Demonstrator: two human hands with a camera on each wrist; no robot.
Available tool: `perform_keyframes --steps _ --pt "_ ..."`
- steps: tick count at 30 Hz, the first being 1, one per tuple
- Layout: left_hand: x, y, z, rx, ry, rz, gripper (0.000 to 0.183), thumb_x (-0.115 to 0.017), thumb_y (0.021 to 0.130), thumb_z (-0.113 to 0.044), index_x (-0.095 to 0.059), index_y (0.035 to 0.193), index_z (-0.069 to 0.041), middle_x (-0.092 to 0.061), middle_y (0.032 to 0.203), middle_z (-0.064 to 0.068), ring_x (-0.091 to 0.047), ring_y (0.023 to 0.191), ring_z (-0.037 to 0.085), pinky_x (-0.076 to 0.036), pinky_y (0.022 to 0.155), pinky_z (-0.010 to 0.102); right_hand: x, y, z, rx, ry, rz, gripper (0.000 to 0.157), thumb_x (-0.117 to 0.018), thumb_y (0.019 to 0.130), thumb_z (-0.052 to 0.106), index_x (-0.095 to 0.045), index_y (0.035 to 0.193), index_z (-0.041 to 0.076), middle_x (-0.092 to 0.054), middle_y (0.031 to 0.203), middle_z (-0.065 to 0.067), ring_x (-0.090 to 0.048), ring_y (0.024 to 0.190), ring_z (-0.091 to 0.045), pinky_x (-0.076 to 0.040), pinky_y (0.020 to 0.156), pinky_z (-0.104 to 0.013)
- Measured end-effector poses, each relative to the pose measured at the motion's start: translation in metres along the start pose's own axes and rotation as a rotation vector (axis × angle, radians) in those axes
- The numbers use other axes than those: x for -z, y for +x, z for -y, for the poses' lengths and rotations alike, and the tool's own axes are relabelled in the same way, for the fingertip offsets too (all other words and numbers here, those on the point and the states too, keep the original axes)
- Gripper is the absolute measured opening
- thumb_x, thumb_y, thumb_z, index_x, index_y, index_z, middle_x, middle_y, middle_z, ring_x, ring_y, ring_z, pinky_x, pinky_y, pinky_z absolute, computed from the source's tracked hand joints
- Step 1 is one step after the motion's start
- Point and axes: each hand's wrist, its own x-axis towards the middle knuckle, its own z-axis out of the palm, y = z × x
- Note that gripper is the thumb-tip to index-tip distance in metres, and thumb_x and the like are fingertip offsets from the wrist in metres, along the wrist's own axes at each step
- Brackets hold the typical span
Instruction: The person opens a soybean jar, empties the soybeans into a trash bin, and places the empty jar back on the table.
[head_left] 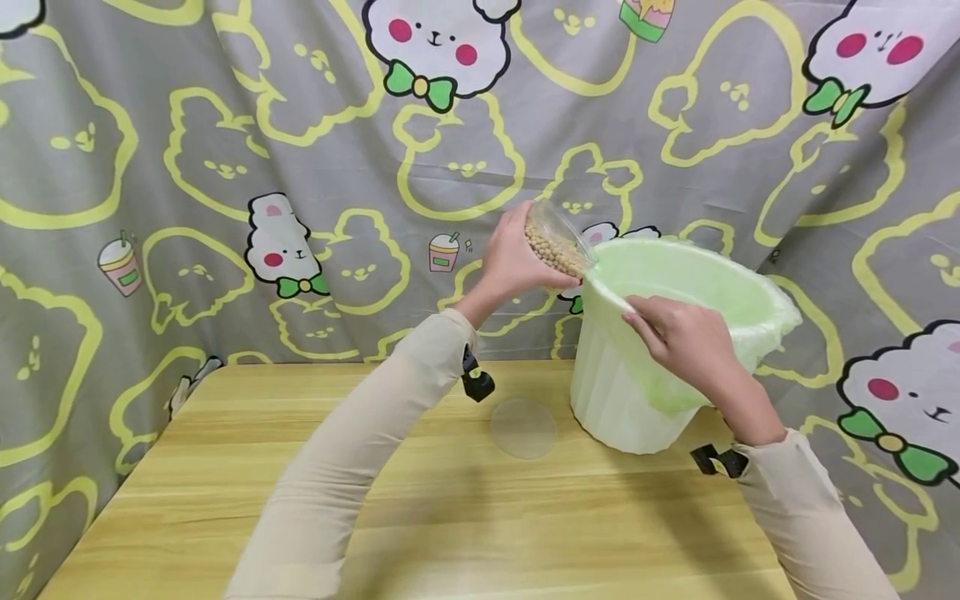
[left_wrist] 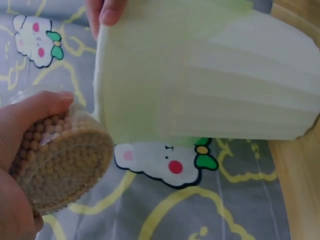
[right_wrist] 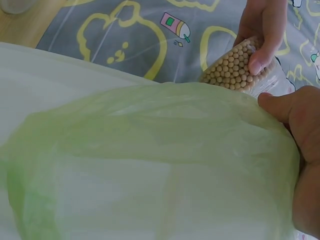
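Observation:
My left hand (head_left: 513,260) grips a clear plastic jar (head_left: 553,242) of small tan beads (left_wrist: 75,160). The jar is tilted, its mouth toward the rim of a white trash bin (head_left: 611,367). A thin pale green bag (right_wrist: 150,125) lines the bin and folds over its rim. My right hand (head_left: 686,337) holds the near rim of the bin through the bag, thumb and fingers on either side of the edge. The bin stands on the table, and its inside bottom is hidden. Whether beads are falling into it, I cannot tell.
A round clear lid (head_left: 523,427) lies flat on the wooden table (head_left: 300,467), left of the bin. Behind the table hangs a grey curtain (head_left: 337,183) with yellow cartoon outlines. Each wrist wears a black camera mount (head_left: 477,377).

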Motion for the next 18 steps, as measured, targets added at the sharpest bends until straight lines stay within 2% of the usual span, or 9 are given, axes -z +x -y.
perform_keyframes --steps 6,10,14,18 --pt "-0.002 0.008 -0.013 -0.005 0.074 0.044 0.126 -0.092 0.041 -0.044 -0.024 0.147 -0.031 -0.038 0.142 -0.001 -0.042 0.122 0.016 -0.045 0.098 0.037 -0.001 -0.001 -0.002 0.02 0.014 -0.026 0.021 -0.067 0.086 0.023 -0.07 0.105 0.014 -0.067 0.072 0.0 -0.049 0.049 -0.012 -0.033 0.04 -0.029" --pt "-0.003 0.011 -0.019 -0.015 0.072 0.036 0.126 -0.094 0.04 -0.036 -0.026 0.146 -0.031 -0.035 0.14 -0.002 -0.041 0.121 0.015 -0.045 0.096 0.033 -0.001 -0.001 -0.001 0.028 0.017 -0.032 0.021 -0.067 0.086 0.022 -0.07 0.105 0.014 -0.069 0.075 -0.001 -0.051 0.049 -0.013 -0.035 0.041 -0.03" --pt "-0.003 0.012 -0.023 -0.06 0.082 0.026 0.126 -0.095 0.039 -0.029 -0.029 0.146 -0.03 -0.034 0.137 -0.004 -0.04 0.119 0.012 -0.047 0.091 0.027 -0.001 -0.001 -0.001 0.032 0.014 -0.033 0.022 -0.067 0.085 0.022 -0.07 0.105 0.013 -0.07 0.079 -0.002 -0.054 0.051 -0.014 -0.038 0.042 -0.032" --pt "-0.002 0.013 -0.027 -0.102 0.178 0.039 0.127 -0.094 0.041 -0.031 -0.025 0.148 -0.03 -0.033 0.142 -0.004 -0.037 0.125 0.012 -0.047 0.093 0.029 -0.001 -0.001 -0.001 0.037 0.012 -0.038 0.022 -0.067 0.085 0.022 -0.07 0.105 0.013 -0.069 0.076 -0.001 -0.053 0.051 -0.014 -0.037 0.041 -0.031"
